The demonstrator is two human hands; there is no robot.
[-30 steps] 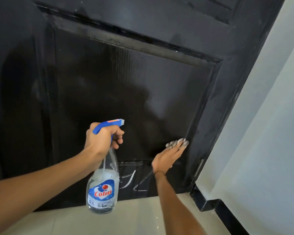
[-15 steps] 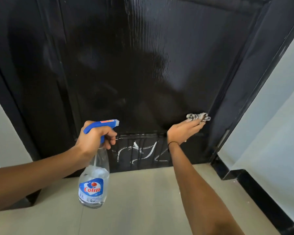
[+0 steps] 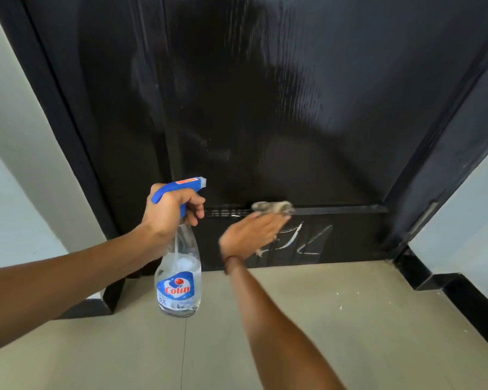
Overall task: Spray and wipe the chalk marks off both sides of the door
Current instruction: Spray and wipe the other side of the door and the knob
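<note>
A black panelled door fills the upper view, its big panel glossy and streaked wet. White chalk marks show on the bottom rail. My left hand grips the blue trigger head of a clear Colin spray bottle, which hangs upright in front of the door's lower left. My right hand, blurred by motion, presses a grey cloth flat against the door at the ledge above the bottom rail, just left of the chalk marks.
Beige tiled floor lies below the door. White walls flank it on both sides, with black skirting at the right and a black frame post at the left.
The view has dropped lower on the door. My right hand with the cloth has swept left and down from the panel's right corner to the bottom rail. The bottle stays in my left hand.
</note>
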